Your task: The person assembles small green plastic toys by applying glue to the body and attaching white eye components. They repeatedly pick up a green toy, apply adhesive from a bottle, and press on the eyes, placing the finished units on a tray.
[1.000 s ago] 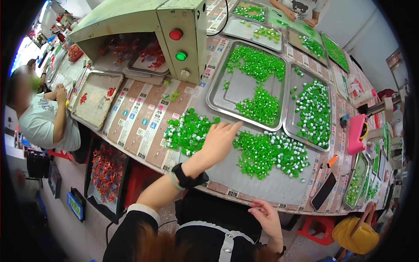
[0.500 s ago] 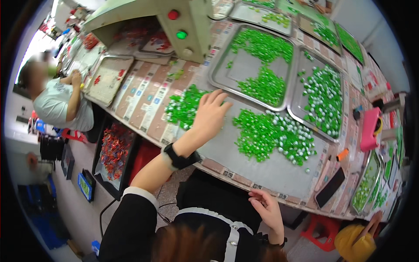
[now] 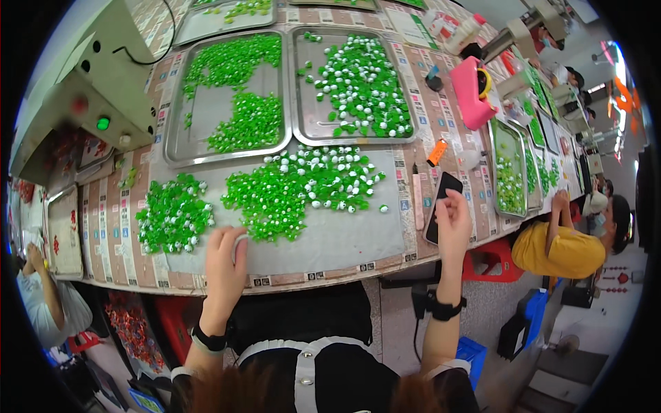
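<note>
My left hand (image 3: 226,260) rests at the near edge of a grey mat (image 3: 330,241), fingers loosely bent and thumb apart, nothing visible in it. Just beyond it lie a pile of green and white pieces (image 3: 175,213) and a larger pile of small green pieces (image 3: 265,206). Green pieces with white, eye-like balls (image 3: 330,175) spread on the right of that larger pile. My right hand (image 3: 454,220) hovers over or touches a dark phone (image 3: 434,224); its fingers are curled but slightly apart, and I see nothing gripped.
Behind the piles stand a metal tray (image 3: 172,138) of green pieces and a second tray (image 3: 297,103) of green-and-white ones. An orange lighter-like object (image 3: 436,152) and pink holder (image 3: 471,89) lie right. A machine (image 3: 82,89) stands left; a person in yellow (image 3: 558,248) sits right.
My view has turned to the right. My left hand has drawn back from the left pile to the mat's near edge. My right hand has risen from below the table edge to the phone.
</note>
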The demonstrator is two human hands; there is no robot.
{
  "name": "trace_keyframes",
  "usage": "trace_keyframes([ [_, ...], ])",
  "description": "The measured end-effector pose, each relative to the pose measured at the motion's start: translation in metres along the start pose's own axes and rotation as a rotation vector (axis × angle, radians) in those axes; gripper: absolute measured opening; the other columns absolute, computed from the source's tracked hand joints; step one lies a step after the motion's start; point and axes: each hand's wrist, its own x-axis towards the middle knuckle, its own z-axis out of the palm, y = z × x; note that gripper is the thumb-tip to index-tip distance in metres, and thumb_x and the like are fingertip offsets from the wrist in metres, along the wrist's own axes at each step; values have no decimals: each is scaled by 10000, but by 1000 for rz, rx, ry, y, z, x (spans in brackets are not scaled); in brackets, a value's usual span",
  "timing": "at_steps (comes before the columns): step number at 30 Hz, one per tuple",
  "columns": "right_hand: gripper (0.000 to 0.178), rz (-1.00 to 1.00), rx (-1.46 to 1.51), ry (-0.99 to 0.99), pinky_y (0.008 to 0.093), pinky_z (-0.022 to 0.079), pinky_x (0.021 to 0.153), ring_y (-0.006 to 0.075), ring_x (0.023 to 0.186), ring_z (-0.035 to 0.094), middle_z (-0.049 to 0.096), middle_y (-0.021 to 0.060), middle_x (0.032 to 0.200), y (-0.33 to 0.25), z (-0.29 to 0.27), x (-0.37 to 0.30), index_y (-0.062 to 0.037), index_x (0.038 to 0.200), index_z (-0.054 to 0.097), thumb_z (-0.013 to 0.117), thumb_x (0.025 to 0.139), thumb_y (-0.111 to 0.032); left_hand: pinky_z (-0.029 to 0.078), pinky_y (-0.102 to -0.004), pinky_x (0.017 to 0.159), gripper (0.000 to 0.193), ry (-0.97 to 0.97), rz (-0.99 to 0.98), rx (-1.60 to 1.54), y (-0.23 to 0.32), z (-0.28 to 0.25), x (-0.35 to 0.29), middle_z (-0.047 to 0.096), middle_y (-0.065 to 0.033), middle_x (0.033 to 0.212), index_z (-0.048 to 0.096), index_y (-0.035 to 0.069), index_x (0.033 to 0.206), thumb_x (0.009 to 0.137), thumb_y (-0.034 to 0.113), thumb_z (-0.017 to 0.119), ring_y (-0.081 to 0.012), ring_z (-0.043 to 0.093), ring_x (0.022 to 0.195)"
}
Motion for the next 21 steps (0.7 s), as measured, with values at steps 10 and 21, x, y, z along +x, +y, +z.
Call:
trace_keyframes([
  [10, 589, -45, -173, 58, 276, 401, 671, 160, 773, 471, 477, 104, 898, 127, -56, 150, 35, 1066, 380, 671, 627, -228, 393, -331, 698, 144, 114, 123, -23, -15, 5, -1, 518, -135, 823, 528, 2, 842, 701, -21, 511, -286, 485, 788],
  [21, 312, 89, 471, -53, 251, 368, 809, 153, 917, 478, 483, 89, 1010, 15, -25, 68, 28, 1049, 422, 506, 756, -37, 406, -338, 636, 121, 82, 47, -39, -9, 5, -17, 540, -101, 773, 537, 31, 804, 684, 36, 543, -268, 508, 734],
])
